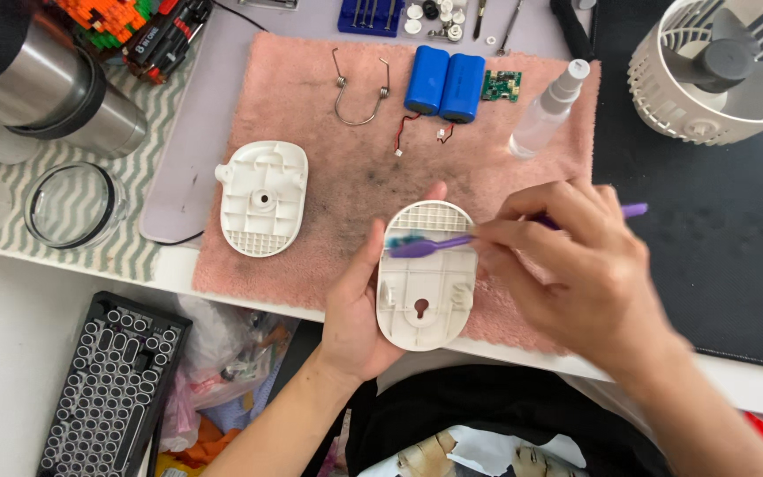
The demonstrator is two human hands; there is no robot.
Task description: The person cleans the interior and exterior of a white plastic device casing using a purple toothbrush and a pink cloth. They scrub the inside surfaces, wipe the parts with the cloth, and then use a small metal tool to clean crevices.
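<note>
A: What are the hands doing right now?

B: The left hand [359, 309] is cupping a white oval plastic cover [426, 274] from below, fingers wrapped around its edge, holding it just above the near edge of the pink towel [311, 115]. The right hand [576, 265] is pinching a purple toothbrush [434, 245], whose bristles are pressing on the cover's upper, gridded part.

A: How far along is the scrubbing?

B: I'd judge it midway. The brush is working near the grid; the lower half with the keyhole slot is looking fairly clean, though I cannot tell for sure.

A: And the rest?

B: A second white cover [262, 199] is lying on the towel's left side, untouched. Two blue battery cells [443, 84], a wire spring clip [359, 88], a small green circuit board [501, 86] and a spray bottle [549, 110] are sitting along the towel's far edge. The fan grille [717, 71] is waiting off the towel's far right corner.
</note>
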